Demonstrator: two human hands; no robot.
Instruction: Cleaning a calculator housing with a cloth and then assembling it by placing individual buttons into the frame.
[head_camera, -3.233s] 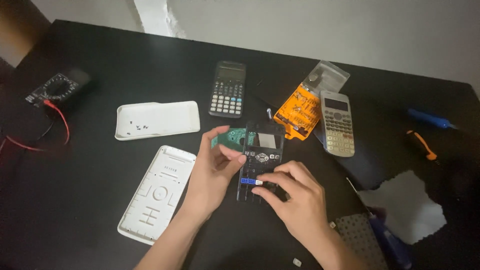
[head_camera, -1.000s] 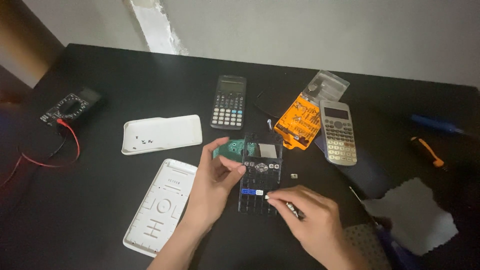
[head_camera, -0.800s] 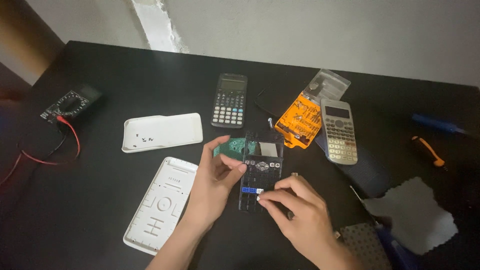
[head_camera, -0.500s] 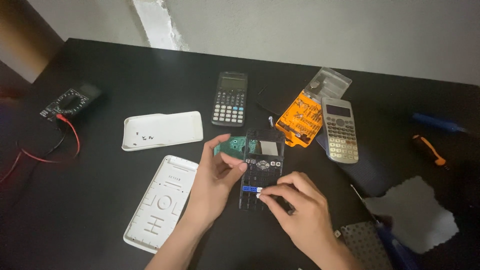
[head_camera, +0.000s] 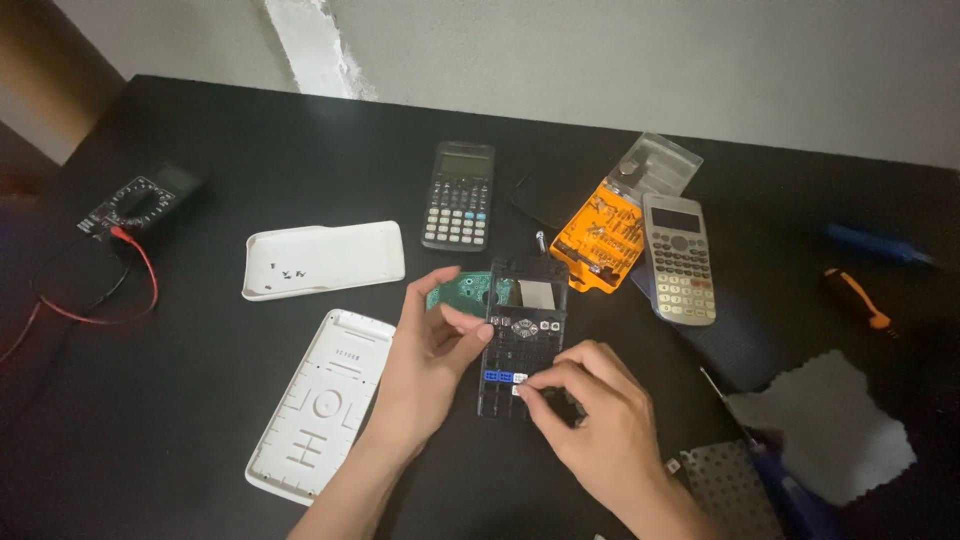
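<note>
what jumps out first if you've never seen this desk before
The two bare hands at the middle of the black table: the left hand steadies an opened black calculator front with a green circuit board beside it, while the right hand pinches at its keys. Next, the bright orange bit set behind, and two white shell halves to the left.

The right hand (head_camera: 600, 425) covers the lower right corner of the black opened calculator front (head_camera: 520, 345), and whatever its fingertips pinch there is too small to tell. The left hand (head_camera: 425, 370) hides part of the green circuit board (head_camera: 465, 293). The specks in the white rectangular plastic cover (head_camera: 325, 260) are too tiny to identify. The blue-handled screwdriver (head_camera: 785, 490) and both forearms are cut off by the bottom edge.
</note>
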